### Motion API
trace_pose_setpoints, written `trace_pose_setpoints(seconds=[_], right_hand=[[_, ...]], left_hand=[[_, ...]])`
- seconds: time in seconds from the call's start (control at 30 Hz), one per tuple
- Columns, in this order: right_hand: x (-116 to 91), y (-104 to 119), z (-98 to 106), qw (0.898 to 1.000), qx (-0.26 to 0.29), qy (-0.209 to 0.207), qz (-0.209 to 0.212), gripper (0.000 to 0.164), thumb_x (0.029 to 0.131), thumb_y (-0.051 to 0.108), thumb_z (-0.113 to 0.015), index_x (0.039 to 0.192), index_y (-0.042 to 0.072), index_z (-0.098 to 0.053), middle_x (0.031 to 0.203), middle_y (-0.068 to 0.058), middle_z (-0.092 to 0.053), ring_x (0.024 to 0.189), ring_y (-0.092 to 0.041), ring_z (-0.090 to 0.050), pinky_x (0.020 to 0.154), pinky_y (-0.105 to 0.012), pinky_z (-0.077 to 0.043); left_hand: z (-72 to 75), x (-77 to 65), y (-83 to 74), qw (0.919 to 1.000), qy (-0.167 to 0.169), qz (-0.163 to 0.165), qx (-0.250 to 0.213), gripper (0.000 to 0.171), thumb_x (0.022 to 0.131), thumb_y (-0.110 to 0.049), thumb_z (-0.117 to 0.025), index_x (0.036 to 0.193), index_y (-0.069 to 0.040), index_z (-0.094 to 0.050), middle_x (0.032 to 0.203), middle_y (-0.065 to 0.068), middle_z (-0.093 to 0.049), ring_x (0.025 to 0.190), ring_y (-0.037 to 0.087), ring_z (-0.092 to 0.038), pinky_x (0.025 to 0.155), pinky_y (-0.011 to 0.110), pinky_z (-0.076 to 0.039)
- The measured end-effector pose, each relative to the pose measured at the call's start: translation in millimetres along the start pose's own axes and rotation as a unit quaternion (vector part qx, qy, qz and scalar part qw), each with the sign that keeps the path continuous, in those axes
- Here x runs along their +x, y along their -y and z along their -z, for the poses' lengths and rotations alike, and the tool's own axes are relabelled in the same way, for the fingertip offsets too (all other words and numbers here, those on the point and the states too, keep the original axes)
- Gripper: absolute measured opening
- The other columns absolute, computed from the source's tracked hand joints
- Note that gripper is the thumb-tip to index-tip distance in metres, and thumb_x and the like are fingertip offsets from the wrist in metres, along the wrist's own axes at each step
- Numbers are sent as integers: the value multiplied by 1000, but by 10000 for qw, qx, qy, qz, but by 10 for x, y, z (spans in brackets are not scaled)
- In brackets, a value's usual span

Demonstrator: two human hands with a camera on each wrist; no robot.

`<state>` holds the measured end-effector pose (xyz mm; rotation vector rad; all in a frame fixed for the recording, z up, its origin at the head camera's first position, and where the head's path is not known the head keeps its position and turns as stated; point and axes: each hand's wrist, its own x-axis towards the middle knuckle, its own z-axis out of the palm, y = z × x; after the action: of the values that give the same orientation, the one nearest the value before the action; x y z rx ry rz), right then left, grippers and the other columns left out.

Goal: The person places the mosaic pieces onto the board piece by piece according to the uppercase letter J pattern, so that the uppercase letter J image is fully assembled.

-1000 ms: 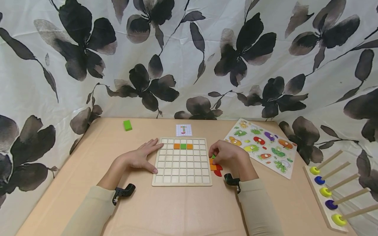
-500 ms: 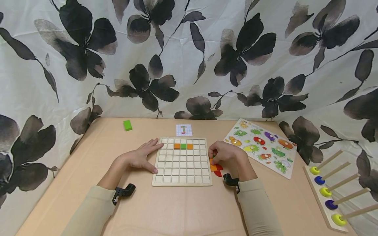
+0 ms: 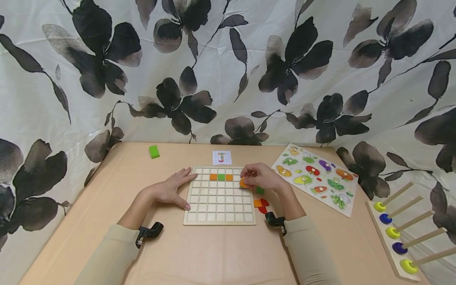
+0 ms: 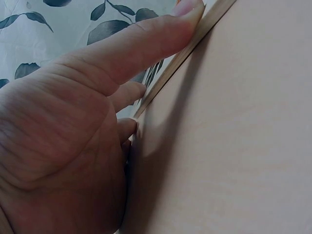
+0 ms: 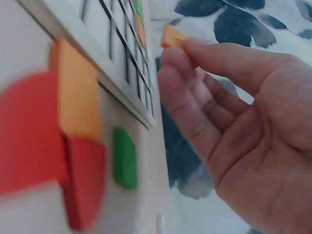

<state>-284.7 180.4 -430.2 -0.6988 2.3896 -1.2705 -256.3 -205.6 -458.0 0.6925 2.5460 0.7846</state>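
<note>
A pale wooden grid board (image 3: pixel 221 202) lies mid-table, with an orange, a green (image 3: pixel 221 177) and another orange square in a row near its top. My left hand (image 3: pixel 165 192) rests along the board's left edge, fingers spread, the thumb on its rim. Between thumb and fingertips, my right hand (image 3: pixel 267 178) pinches an orange square block (image 5: pixel 173 37) above the board's upper right part. Beside the board's right edge lie a green block (image 5: pixel 125 158), an orange block (image 5: pixel 80 92) and red curved pieces (image 5: pixel 29 131).
A small printed pattern card (image 3: pixel 222 157) lies behind the board. At the far left sits a bright green block (image 3: pixel 154 152). A vegetable picture board (image 3: pixel 317 178) lies at the right, beyond which stands a peg rack (image 3: pixel 388 241) with yellow and blue rings.
My right hand has lifted an orange block from the pieces beside the board and moved it up and left over the grid, uncovering the green block. The left hand stays put.
</note>
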Motion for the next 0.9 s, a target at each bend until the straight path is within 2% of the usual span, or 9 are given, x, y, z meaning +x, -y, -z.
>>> trace_pose_setpoints(seconds=[0.17,0.37,0.6,0.9], right_hand=[[116,40,-149,9992,372,-107,121,14,99,5,-68,112,4,-73,98,-11,-66,82,-30,-70,81,-35,-64],[228,83,-286,9973,531,-446,257,17,96,1,-69,113,3,-75,97,-11,-64,80,-27,-69,79,-32,-64],[309,113,-428,9958,825,-371,127,23,94,1,-71,116,4,-72,100,-11,-62,84,-21,-67,76,-25,-60],[386,50,-507,9971,334,-617,281,21,90,4,-79,111,6,-75,91,-7,-66,85,-22,-59,73,-24,-51]], left_hand=[[4,-4,-13,10000,-1,-11,-26,122,70,-53,-92,166,-18,-26,176,17,0,162,43,6,125,70,-4],[6,-9,-17,10000,3,-41,-38,122,70,-52,-92,167,-18,-26,176,18,0,161,43,6,125,70,-4],[-1,-12,-29,10000,17,17,-66,122,70,-51,-92,166,-18,-26,176,17,0,162,43,6,126,70,-4],[13,-13,-33,10000,-4,-37,-29,121,70,-51,-92,166,-16,-27,176,18,-1,161,44,5,125,70,-5]])
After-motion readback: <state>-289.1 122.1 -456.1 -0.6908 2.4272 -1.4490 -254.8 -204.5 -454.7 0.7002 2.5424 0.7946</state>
